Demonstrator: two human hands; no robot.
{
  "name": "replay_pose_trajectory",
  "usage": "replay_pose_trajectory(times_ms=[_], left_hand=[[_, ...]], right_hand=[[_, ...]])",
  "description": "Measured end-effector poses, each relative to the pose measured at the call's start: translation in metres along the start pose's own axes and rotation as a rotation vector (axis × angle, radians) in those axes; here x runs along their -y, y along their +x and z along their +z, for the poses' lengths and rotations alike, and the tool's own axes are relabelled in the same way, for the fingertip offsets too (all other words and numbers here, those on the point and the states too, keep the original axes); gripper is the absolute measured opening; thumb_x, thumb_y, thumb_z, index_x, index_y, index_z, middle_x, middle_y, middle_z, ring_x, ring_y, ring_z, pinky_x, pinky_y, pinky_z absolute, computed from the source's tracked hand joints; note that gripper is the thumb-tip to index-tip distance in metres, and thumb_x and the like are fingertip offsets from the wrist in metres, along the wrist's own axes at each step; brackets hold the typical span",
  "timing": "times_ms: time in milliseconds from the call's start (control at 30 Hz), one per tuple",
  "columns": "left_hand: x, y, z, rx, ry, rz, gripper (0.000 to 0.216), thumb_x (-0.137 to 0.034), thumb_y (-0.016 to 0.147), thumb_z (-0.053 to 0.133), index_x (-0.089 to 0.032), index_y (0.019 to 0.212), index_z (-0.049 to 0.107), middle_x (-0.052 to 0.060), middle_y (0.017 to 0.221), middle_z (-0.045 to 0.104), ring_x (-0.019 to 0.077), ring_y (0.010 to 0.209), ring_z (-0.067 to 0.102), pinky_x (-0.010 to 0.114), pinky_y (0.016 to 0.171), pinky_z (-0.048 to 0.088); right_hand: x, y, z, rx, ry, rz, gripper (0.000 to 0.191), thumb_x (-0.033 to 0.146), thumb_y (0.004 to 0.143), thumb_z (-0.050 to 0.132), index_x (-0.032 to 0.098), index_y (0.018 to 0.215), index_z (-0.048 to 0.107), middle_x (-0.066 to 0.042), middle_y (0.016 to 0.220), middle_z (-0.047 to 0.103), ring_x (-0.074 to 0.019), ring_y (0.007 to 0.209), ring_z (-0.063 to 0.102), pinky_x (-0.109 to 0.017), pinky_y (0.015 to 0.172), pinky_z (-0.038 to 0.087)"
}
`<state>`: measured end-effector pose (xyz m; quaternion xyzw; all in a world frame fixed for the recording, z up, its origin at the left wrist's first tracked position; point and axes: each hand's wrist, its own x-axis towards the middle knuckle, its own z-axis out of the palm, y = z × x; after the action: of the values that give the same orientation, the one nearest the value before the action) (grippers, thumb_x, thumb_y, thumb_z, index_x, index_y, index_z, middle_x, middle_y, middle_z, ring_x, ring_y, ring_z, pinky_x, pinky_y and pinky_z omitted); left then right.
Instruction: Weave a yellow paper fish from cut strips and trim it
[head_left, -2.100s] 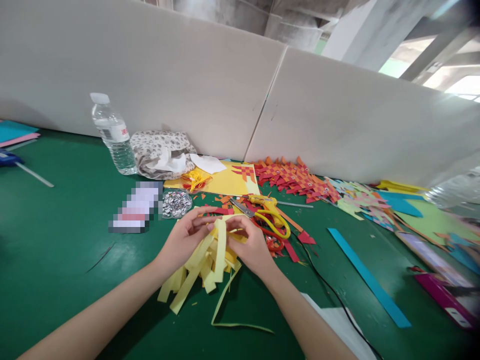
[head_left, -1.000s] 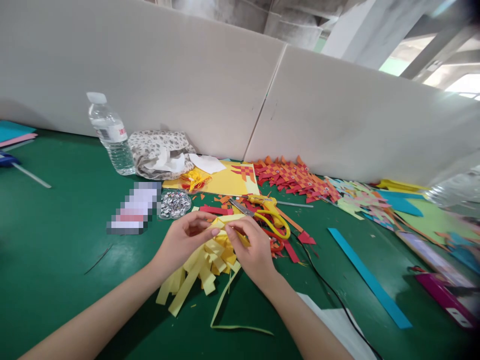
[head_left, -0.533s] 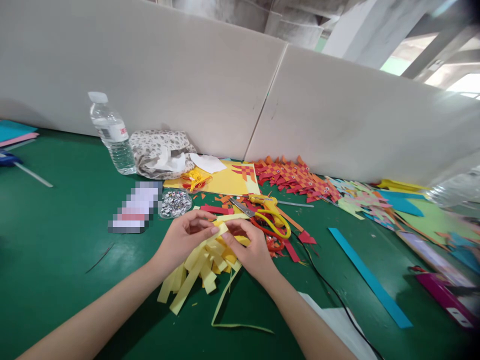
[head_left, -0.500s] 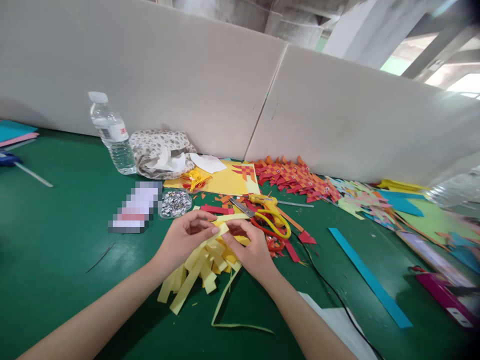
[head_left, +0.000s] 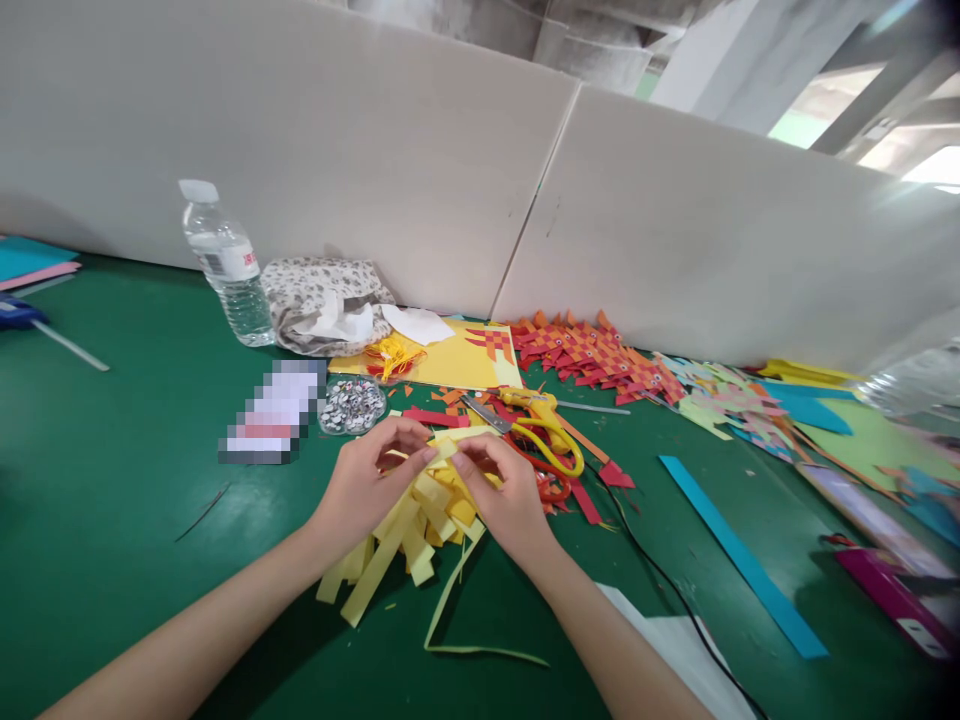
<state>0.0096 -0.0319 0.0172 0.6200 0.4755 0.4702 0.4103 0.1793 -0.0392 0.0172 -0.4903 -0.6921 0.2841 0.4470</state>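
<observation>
Between the fingertips of both hands is a small pale-yellow paper strip (head_left: pixel 444 449). My left hand (head_left: pixel 373 478) pinches its left end, thumb against fingers. From the other side my right hand (head_left: pixel 504 490) pinches it too. Beneath them a loose heap of yellow paper strips (head_left: pixel 409 535) spreads over the green table (head_left: pixel 262 610). One long folded strip (head_left: pixel 442 610) trails toward me. Just beyond my right hand lie scissors (head_left: pixel 551 447) with yellow and red handles, beside a yellow glue gun (head_left: pixel 534 402).
A water bottle (head_left: pixel 229 265), a patterned cloth bag (head_left: pixel 330 300) and a bag of googly eyes (head_left: pixel 352 405) stand behind. Woven orange-red paper fish (head_left: pixel 592 350) pile along the partition (head_left: pixel 300 130). A blue paper strip (head_left: pixel 739 550) and a black cable (head_left: pixel 660 570) lie to the right.
My right thumb and fingers have shifted slightly up toward the left fingertips around the small strip. The heap and tools stay put; the view has moved a little.
</observation>
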Motion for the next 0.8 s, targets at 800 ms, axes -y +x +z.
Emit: replay_pose_trajectory(times_ms=[800], left_hand=[[0.0044, 0.0054, -0.0003, 0.146, -0.116, -0.128, 0.025, -0.032, 0.075, 0.062, -0.023, 0.098, 0.061, 0.0, 0.071, 0.066, 0.0133, 0.065, 0.06, 0.024, 0.059, 0.045]], right_hand=[[-0.0038, 0.0043, -0.0039, -0.011, -0.06, -0.01, 0.014, 0.029, 0.086, 0.051, 0.02, 0.084, 0.061, -0.003, 0.086, 0.063, -0.0147, 0.081, 0.059, -0.025, 0.072, 0.046]])
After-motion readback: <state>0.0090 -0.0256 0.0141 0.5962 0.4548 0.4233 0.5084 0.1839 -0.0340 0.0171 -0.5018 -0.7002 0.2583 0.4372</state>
